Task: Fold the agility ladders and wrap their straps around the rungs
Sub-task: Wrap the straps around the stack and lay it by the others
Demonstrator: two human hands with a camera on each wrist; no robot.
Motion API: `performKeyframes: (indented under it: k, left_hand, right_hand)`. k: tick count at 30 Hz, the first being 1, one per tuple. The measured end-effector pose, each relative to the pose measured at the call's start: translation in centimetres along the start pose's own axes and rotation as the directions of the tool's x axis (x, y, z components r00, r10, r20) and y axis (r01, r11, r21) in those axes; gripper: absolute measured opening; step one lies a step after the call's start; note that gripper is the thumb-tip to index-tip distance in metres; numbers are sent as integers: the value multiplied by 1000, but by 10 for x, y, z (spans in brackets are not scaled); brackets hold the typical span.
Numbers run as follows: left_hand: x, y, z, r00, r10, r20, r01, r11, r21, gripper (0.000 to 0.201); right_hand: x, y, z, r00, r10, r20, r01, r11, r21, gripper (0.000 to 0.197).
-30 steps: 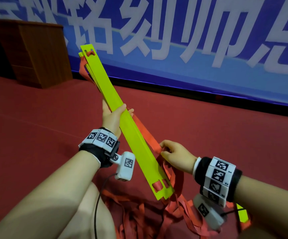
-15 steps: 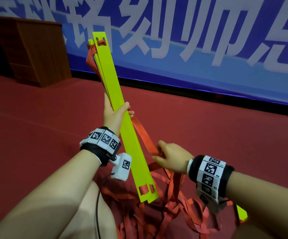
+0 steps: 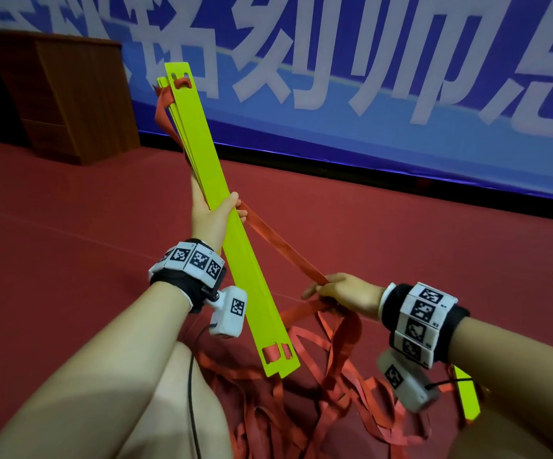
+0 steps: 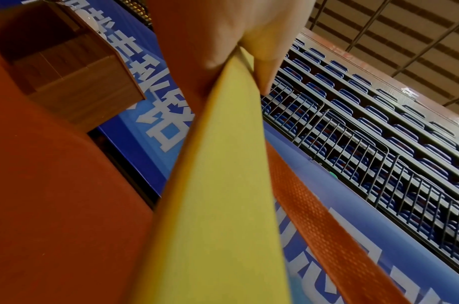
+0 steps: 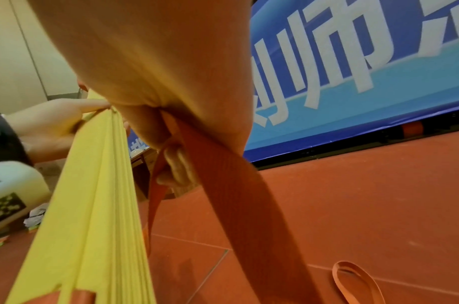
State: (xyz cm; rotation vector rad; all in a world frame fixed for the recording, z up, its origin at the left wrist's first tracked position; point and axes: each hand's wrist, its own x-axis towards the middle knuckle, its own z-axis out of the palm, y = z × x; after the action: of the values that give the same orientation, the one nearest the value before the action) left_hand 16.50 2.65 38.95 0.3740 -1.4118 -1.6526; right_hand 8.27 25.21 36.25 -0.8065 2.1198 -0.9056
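**Strap drawn taut from the stacked rungs**

Nearest the person, loose red straps (image 3: 304,412) lay heaped on the red floor (image 3: 69,260). Above them the right hand (image 3: 346,293) pinched one red strap (image 3: 281,246), which ran taut up to the stacked yellow rungs (image 3: 215,207). The left hand (image 3: 210,218) gripped that bundle at mid-length, tilted up toward the blue banner (image 3: 367,94) and wooden cabinet (image 3: 63,94) beyond.

We see smooth, matt yellow plastic rungs (image 3: 222,226), a coarse woven red cloth strap (image 4: 319,226), and behind them a wooden cabinet (image 3: 63,94).
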Motion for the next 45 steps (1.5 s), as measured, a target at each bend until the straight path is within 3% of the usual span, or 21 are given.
performKeyframes:
  k: [4, 7, 10, 20, 27, 29, 33, 37, 39, 42, 45]
  left_hand:
    - [0, 1, 2, 999, 10, -34, -10, 1000, -3, 75]
    - [4, 0, -1, 997, -17, -78, 14, 999, -39, 76]
    - [9, -2, -6, 992, -45, -114, 38, 998, -59, 77]
    - [-3, 8, 5, 999, -7, -41, 7, 1000, -4, 75]
    - [-7, 15, 8, 990, -10, -142, 24, 995, 98, 92]
    - [-9, 16, 8, 982, 12, -191, 13, 991, 130, 88]
    - [-4, 10, 1, 958, -8, -288, 38, 994, 98, 87]
    - [-1, 9, 0, 940, -99, -328, 115, 993, 29, 82]
    - [1, 10, 1, 927, -156, -340, 159, 987, -19, 74]
    - [2, 9, 6, 908, -249, -337, 225, 968, -111, 68]
    - [-2, 13, 12, 887, -316, -336, 268, 946, -184, 70]
  right_hand:
    - [-1, -8, 4, 994, -5, -107, -4, 996, -85, 33]
    - [-4, -8, 3, 959, -152, -238, 104, 974, -203, 43]
    - [-4, -10, 2, 924, -251, -288, 197, 959, -205, 40]
    - [0, -18, -28, 913, -88, -399, 135, 987, 91, 39]
    - [-13, -25, -24, 868, -276, -413, 354, 927, 125, 38]
    - [-17, -25, -21, 867, -343, -361, 381, 924, 40, 35]
    - [-21, -18, -15, 857, -416, -303, 327, 895, -303, 31]
    - [-25, -12, 8, 820, -525, -230, 286, 723, -628, 46]
    - [-25, -11, 24, 854, -486, -187, 238, 683, -690, 50]
    - [-21, -8, 43, 908, -396, -133, 153, 612, -776, 73]
    - [-11, -5, 45, 911, -375, -169, 63, 533, -844, 92]
